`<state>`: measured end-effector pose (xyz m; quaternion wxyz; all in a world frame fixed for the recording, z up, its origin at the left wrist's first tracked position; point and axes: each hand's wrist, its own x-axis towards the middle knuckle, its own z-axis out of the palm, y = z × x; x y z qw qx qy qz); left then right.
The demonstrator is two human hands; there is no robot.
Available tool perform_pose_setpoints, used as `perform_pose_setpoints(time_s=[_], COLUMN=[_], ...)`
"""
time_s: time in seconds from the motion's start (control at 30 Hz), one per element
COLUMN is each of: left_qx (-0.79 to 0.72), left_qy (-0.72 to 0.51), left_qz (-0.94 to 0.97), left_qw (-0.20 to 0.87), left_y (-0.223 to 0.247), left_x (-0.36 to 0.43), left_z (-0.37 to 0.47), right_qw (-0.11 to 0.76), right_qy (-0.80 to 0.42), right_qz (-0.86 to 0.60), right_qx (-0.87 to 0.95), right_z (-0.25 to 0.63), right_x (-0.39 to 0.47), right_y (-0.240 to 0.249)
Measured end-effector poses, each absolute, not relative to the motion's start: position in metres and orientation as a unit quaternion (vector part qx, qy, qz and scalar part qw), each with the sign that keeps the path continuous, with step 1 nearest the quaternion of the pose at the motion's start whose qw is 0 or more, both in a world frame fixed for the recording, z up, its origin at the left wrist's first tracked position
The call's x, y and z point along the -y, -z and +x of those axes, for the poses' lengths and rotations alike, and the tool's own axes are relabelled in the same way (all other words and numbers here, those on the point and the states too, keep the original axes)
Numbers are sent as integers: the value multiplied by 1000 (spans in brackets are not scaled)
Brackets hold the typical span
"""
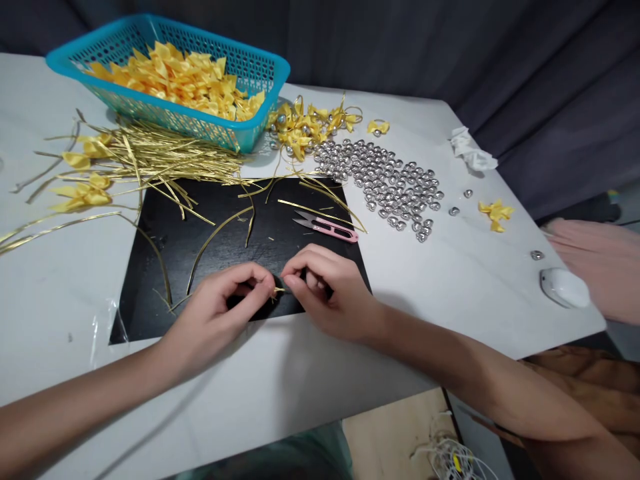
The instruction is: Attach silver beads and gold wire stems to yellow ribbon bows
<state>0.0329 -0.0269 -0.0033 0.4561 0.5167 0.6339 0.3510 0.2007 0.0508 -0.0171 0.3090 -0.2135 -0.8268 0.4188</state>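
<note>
Over the lower edge of the black mat [225,247], my left hand [227,297] is closed in a pinch. A short frayed end of gold cord [279,291] sticks out from its thumb and fingertip. Just to the right, my right hand [333,287] is also pinched, its fingertips almost meeting the left ones; what lies between them is too small to make out. Pink-handled thread snips [327,227] lie on the mat beyond my right hand. Loose pieces of gold cord [215,233] curve across the mat near my left hand.
A blue basket [165,103] of yellow ribbon flowers [175,77] stands at the back left, with a pile of gold cords [175,153] before it. Silver beads [385,177] are spread right of finished-looking flower pieces [305,127]. Crumpled tissue [473,150] and a white case [565,288] lie rightward.
</note>
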Motion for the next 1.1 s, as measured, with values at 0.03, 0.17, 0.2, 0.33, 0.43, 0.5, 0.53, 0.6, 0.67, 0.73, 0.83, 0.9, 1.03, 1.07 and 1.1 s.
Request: perform_pose_setpoints(time_s=[0.03, 0.17, 0.2, 0.33, 0.43, 0.5, 0.53, 0.6, 0.67, 0.73, 0.83, 0.9, 1.03, 1.07, 1.1], left_qx=[-633, -630, -631, -636, -638, -637, -636, -634, -633, -634, -634, -632, -620, -619, -618], left_qy=[-352, -357, -358, -353, -352, -352, -352, -351, -351, -350, -347, -350, -365, -367, -370], left_qz=[519, 523, 523, 519, 519, 519, 520, 522, 523, 521, 523, 526, 528, 528, 529], left_qw=[454, 449, 448, 449, 448, 448, 448, 449, 450, 451, 451, 449, 451, 451, 449], left_y=[3, 5, 5, 5, 3, 2, 2, 3, 4, 5, 4, 3, 1, 1, 2], left_x=[27, 27, 27, 27, 27, 27, 27, 28, 28, 28, 27, 26, 26, 26, 26], left_z=[33, 33, 34, 34, 33, 33, 33, 33, 32, 32, 32, 32, 32, 32, 32], right_qw=[313, 313, 309, 298, 289, 288, 291, 302, 317, 329, 323, 306, 287, 284, 280], right_qy=[-419, -435, -442, -454, -443, -434, -430, -425, -419, -409, -397, -402, -430, -436, -440], right_qz=[-222, -216, -211, -200, -193, -197, -201, -204, -196, -183, -172, -173, -178, -176, -173], right_qx=[823, 816, 815, 815, 826, 831, 831, 828, 828, 831, 842, 846, 837, 836, 836], right_z=[201, 200, 200, 199, 199, 200, 200, 201, 202, 202, 202, 201, 201, 201, 200], right_x=[-51, -50, -51, -52, -52, -52, -52, -51, -50, -49, -50, -51, -53, -54, -54], right_y=[16, 17, 18, 21, 20, 18, 17, 16, 17, 18, 20, 21, 21, 20, 20])
